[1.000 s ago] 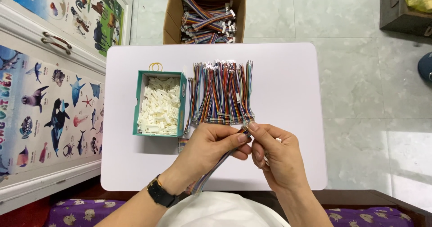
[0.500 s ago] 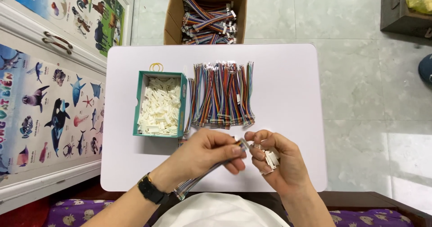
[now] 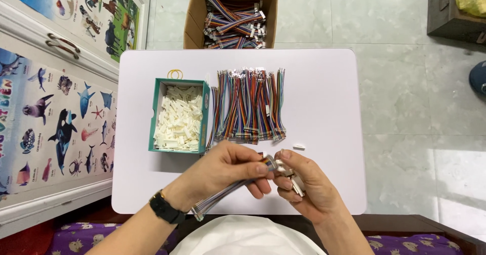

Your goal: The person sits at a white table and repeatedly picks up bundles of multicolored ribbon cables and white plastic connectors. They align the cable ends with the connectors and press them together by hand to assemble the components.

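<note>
My left hand (image 3: 228, 169) pinches one end of a multicoloured ribbon cable (image 3: 218, 197) that trails down toward my lap. My right hand (image 3: 306, 184) meets it at the cable's tip and holds small white plastic connectors (image 3: 297, 185) in its fingers. Both hands hover over the near edge of the white table (image 3: 324, 98). Just beyond them lies a row of several rainbow cable bundles (image 3: 250, 105). One loose white connector (image 3: 299, 146) rests on the table by my right hand.
A teal box (image 3: 202, 118) full of white connectors stands at the left, with yellow rubber bands (image 3: 175, 74) behind it. A cardboard box (image 3: 195, 17) of cables sits on the floor past the table. A cabinet with animal posters (image 3: 55, 108) runs along the left.
Both hands have drawn back slightly toward me from the cable row. The right hand now shows white connectors in its fingers, and the cable hangs lower from the left hand.
</note>
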